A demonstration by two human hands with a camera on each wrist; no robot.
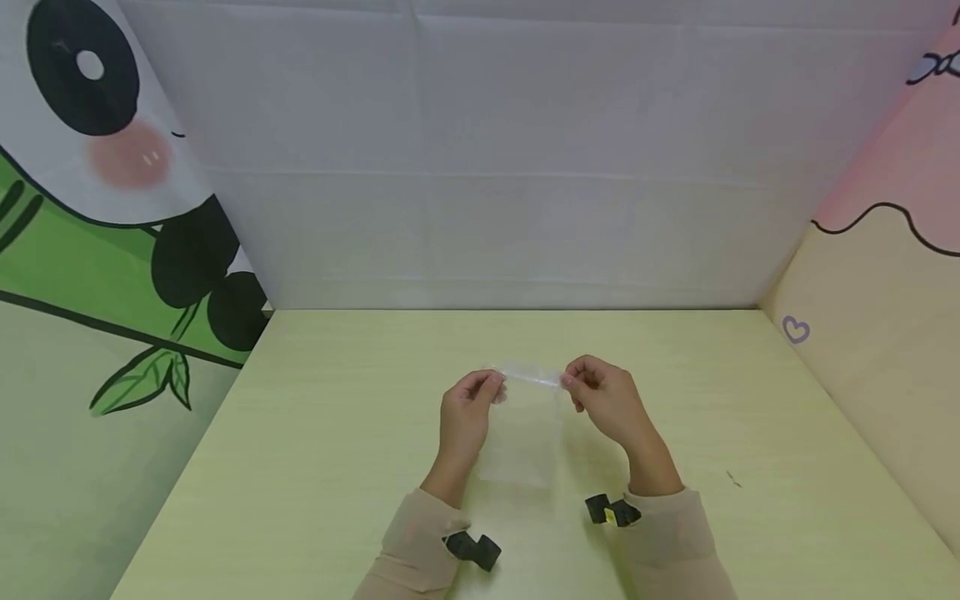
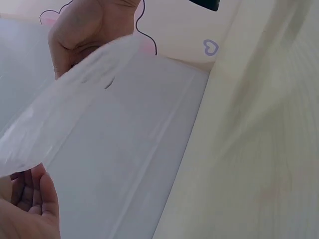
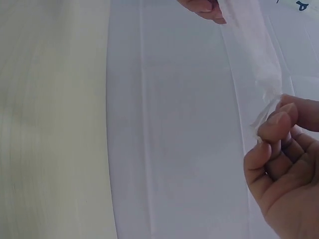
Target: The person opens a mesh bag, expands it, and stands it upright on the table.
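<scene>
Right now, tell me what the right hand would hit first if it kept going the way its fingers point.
The right hand points left across the clear plastic bag it pinches; past the bag's top edge, the left hand comes first, though depth is unclear.

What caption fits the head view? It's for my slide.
Both hands, left hand and right hand, pinch a clear plastic bag above the table.

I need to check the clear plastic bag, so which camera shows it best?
The head view: the whole clear plastic bag hangs between the left hand and right hand, each pinching a top corner. The left wrist view shows a blurred close-up sheet; the right wrist view only its pinched top edge.
</scene>
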